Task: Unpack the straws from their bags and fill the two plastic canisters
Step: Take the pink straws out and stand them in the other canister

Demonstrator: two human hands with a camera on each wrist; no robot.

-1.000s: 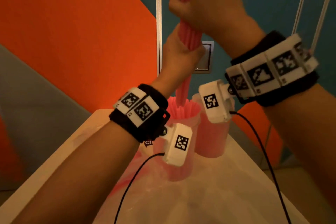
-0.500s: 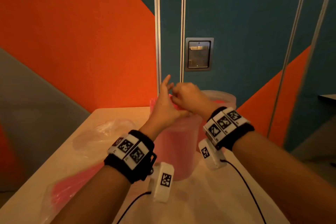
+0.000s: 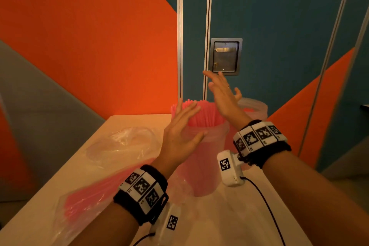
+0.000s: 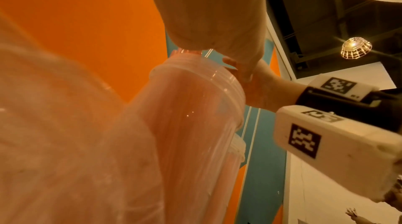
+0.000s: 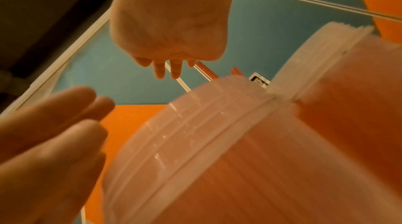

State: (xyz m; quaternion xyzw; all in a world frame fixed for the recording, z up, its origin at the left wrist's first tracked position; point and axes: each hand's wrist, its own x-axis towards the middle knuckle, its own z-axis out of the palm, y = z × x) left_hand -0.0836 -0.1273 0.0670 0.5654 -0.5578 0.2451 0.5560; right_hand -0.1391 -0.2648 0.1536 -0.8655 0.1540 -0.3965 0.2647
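Between our left hand (image 3: 180, 136) & right hand (image 3: 223, 94) stands the near canister (image 3: 207, 166) w/ pink straws (image 3: 201, 114); both hands flat open, holding nothing.

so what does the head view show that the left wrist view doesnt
Only the head view shows the bag of pink straws lying on the table, an emptied clear bag, and the straw tips fanning above the near canister. Only the left wrist view shows the ceiling lamp. Both show the near canister, the far canister, and the open right hand.

Head view looks down; wrist views look up, close; all share canister (image 3: 201, 158)
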